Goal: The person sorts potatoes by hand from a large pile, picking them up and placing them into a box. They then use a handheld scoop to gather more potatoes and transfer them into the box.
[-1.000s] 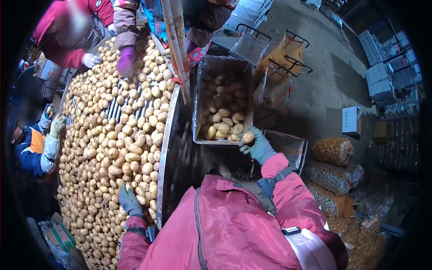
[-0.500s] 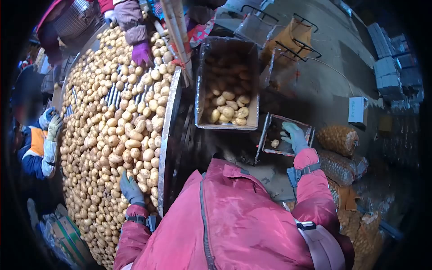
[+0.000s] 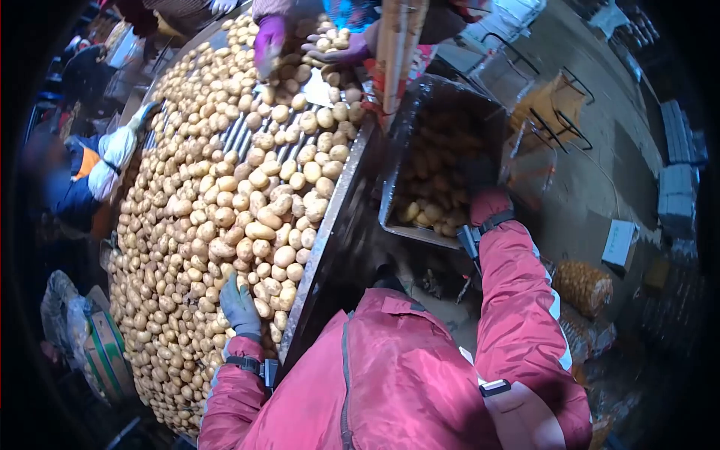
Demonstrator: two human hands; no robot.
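Observation:
My left hand [image 3: 240,306], in a grey-green glove, lies on the heap of potatoes [image 3: 259,230] near the table's right side. Its fingers are stretched out against the potatoes, with none visibly gripped. At arm's length, my right hand [image 3: 478,174] is inside the large lined box [image 3: 420,234], above the potatoes [image 3: 426,212] in it. Deep shadow covers that hand, so its fingers and anything in them cannot be made out. A metal edge [image 3: 319,247] runs along the sorting table between the heap and the box.
A co-worker's purple-gloved hands [image 3: 268,45] work among potatoes at the far end. Another person's sleeve [image 3: 109,161] reaches in from the left. A wooden post [image 3: 397,60] stands beside the box. On the right are filled net sacks [image 3: 581,287] and a white carton [image 3: 619,244].
My right hand has moved from the small open box into the large box of potatoes. My left hand stays on the heap. The view has shifted, and both purple-gloved hands now show.

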